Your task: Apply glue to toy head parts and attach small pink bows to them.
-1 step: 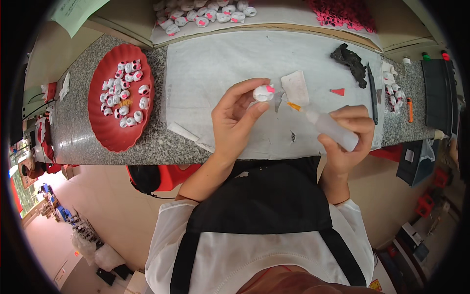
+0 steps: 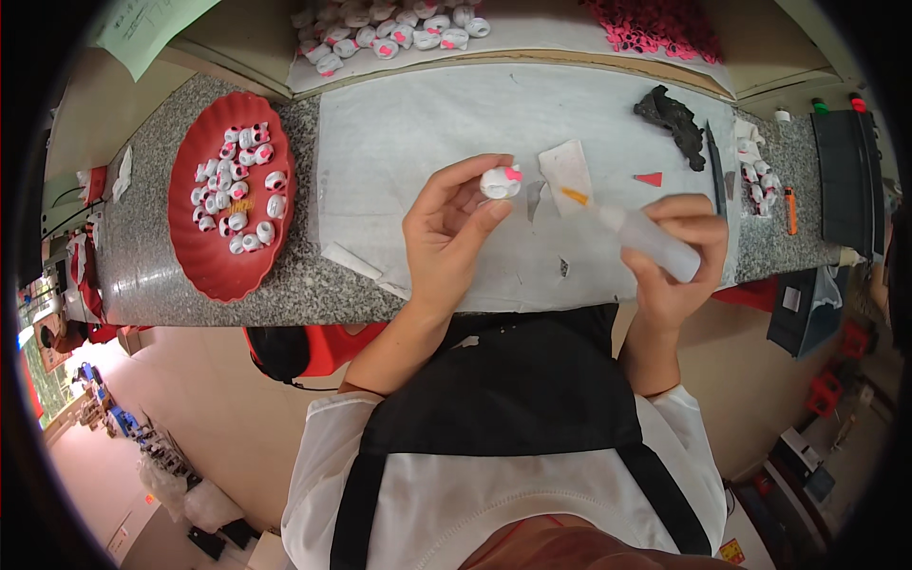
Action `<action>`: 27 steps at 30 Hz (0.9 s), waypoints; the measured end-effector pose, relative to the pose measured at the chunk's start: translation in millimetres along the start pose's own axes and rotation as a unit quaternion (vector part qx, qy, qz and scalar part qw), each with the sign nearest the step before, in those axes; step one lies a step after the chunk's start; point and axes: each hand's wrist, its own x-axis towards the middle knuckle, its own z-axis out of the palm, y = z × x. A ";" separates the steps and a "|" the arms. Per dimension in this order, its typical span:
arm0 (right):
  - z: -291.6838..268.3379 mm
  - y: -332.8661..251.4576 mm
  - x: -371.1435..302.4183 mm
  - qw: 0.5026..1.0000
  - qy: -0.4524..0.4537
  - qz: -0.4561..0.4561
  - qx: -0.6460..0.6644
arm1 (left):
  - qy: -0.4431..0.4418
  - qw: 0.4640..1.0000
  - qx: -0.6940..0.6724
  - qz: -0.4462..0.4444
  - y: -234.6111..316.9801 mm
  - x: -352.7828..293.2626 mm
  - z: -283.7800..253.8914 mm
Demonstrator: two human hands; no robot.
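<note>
Between the thumb and fingers of my left hand (image 2: 446, 233) is a small white cat-head figure (image 2: 500, 181) with a pink bow. My right hand (image 2: 679, 256) grips a translucent white squeeze bottle (image 2: 655, 245), tilted so its orange nozzle tip (image 2: 575, 196) points toward the figure. A gap separates the tip from the figure. Both hands are over a white sheet (image 2: 408, 114) on the worktop. Beyond the nozzle lies a white paper scrap (image 2: 567, 171), with a small grey piece (image 2: 535, 201) beside it.
At left stands a red scalloped tray (image 2: 190, 256) holding several finished-looking heads. A shelf behind carries more white heads (image 2: 380, 33) and a pile of pink pieces (image 2: 655, 28). To the right lie a crumpled black scrap (image 2: 673, 123), a dark slim tool (image 2: 715, 176) and an orange stick (image 2: 790, 211).
The whole view has shifted slightly. The figure and the bottle stay in my hands, and the gap between nozzle tip and figure looks slightly wider.
</note>
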 end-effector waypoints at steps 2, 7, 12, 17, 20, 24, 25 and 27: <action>-7.6 15.2 11.3 0.996 0.027 0.060 0.063 | -0.007 1.000 -0.018 -0.005 -0.7 0.7 -2.0; -18.0 59.4 65.3 0.971 -0.082 0.224 0.012 | 0.000 0.999 -0.046 -0.019 -0.3 0.4 -3.9; -1.1 121.4 134.5 0.941 -0.087 0.051 -0.324 | -0.005 0.999 -0.036 -0.025 1.1 -1.2 0.8; 23.8 172.3 166.1 0.821 -0.144 -0.083 -0.546 | -0.001 0.999 -0.028 -0.043 -1.3 -3.4 -0.7; 24.5 181.8 164.1 0.823 -0.101 -0.122 -0.546 | 0.004 0.998 -0.030 -0.046 -1.3 -3.3 -1.9; 17.3 177.9 162.6 0.866 -0.100 -0.157 -0.464 | 0.000 0.997 -0.044 -0.058 2.9 -2.8 1.0; 17.6 174.2 164.4 0.866 -0.101 -0.157 -0.465 | -0.008 0.997 -0.042 -0.058 3.5 -1.9 0.8; 20.3 168.2 166.6 0.875 -0.147 -0.123 -0.444 | -0.008 0.998 -0.040 -0.057 1.8 -3.4 1.3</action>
